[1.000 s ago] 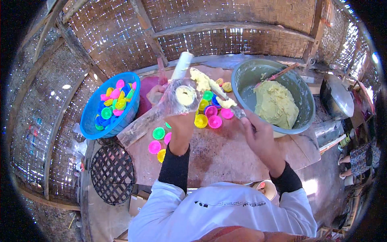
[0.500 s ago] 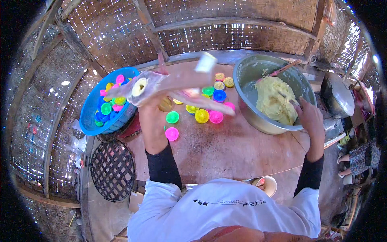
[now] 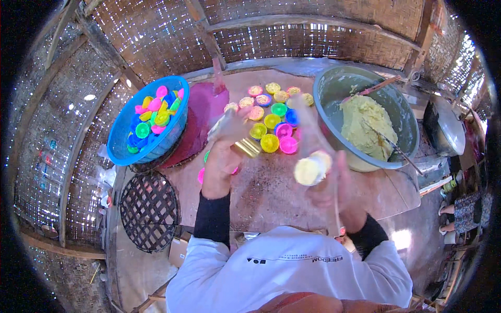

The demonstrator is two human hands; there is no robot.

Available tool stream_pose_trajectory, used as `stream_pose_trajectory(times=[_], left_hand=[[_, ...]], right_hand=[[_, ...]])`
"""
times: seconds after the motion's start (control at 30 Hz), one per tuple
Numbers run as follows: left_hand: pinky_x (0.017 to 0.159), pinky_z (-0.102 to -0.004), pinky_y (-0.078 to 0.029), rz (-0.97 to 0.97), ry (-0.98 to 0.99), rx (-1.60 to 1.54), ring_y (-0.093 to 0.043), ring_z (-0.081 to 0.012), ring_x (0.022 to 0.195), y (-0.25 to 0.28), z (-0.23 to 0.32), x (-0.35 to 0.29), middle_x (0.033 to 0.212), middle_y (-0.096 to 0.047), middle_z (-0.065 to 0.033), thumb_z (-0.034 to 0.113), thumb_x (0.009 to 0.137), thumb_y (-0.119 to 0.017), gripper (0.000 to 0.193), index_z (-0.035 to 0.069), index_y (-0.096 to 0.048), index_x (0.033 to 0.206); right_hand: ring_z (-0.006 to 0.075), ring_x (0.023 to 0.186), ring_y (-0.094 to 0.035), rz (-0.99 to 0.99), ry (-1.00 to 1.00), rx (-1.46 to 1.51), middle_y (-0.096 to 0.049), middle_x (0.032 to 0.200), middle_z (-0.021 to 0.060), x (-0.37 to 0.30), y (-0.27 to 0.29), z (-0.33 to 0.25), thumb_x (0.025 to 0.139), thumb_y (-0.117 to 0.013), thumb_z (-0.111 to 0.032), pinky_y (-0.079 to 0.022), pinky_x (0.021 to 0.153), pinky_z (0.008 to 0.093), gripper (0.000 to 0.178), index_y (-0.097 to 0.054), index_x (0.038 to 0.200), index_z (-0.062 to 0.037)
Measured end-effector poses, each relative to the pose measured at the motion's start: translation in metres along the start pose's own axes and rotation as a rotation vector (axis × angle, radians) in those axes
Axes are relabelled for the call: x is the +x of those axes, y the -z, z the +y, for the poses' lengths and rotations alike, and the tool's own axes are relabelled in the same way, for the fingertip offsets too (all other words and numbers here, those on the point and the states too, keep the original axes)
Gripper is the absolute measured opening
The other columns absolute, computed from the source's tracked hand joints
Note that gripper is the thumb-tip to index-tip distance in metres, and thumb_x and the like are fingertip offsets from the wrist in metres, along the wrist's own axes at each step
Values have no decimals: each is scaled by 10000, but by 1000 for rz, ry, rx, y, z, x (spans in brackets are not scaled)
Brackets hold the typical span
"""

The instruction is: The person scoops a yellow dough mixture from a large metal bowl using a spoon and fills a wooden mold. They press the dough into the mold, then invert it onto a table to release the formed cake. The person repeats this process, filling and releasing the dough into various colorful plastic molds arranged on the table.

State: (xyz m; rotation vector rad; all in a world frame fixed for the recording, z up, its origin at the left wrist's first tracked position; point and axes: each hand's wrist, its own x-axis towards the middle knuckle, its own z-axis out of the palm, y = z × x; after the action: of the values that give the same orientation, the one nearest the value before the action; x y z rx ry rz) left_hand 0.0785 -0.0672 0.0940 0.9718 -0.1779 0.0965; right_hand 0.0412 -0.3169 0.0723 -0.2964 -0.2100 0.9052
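Observation:
My left hand, blurred, is raised over the table with its fingers bent beside a short gold ridged thing; I cannot make out what that is. Lower right of it, my right hand, smeared by motion, is at a round lump of pale dough. A whitish see-through streak, perhaps a plastic bag, runs up from that lump. Beyond the hands stand small coloured cups, some filled with pale dough. At the right, a big mass of dough sits in a large metal basin.
A blue plastic basket of loose coloured cups stands left. In front of it lies a dark woven rack. A thin metal handle sticks out over the basin's near rim; a lidded pot is farther right.
My right hand has left the basin and come inward to the table's front. My left hand has moved right and nearer. The clear bag with a dough-ringed opening no longer shows at my left hand.

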Motion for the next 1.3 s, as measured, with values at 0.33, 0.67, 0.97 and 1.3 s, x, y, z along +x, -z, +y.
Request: stream_pose_trajectory(times=[0.33, 0.67, 0.97, 1.3], left_hand=[[683, -371, -465, -103, -495, 1518, -609, -236, 740, -21, -3, -57, 781, -624, -62, 383, 573, -783, 431, 86, -629, 844], [834, -418, -428, -199, -37, 1528, -565, -305, 954, -33, -44, -98, 1024, -592, -119, 440, 579, -726, 605, 113, -580, 1066], [656, -451, -404, 58, -286, 1265, -569, -356, 750, 0, -59, -72, 799, -593, -165, 368, 546, -744, 454, 62, -587, 843], [955, -506, -225, 35, -193, 2018, -289, -385, 1166, 117, -26, -50, 1232, -349, -181, 486, 548, -748, 839, 95, -436, 1221]], right_hand=[[269, 1104, -409, 271, 605, -1753, -270, 1352, 195, 3, -25, -27, 787, -507, -576, -358, 889, 342, 932, -94, 1367, 24], [293, 1287, -249, 5, 253, -1815, -225, 1380, 221, -15, -24, 11, 765, -654, -349, -193, 1055, 379, 952, -38, 1367, 57], [280, 1192, -387, 398, -346, -627, -326, 1330, 166, -42, 31, 27, 784, -598, -450, -345, 973, 372, 851, -162, 1384, -32], [198, 935, -523, 349, 177, -929, -539, 1064, 115, -46, 38, 7, 792, -473, -594, -393, 785, 323, 788, -318, 1338, -48]])
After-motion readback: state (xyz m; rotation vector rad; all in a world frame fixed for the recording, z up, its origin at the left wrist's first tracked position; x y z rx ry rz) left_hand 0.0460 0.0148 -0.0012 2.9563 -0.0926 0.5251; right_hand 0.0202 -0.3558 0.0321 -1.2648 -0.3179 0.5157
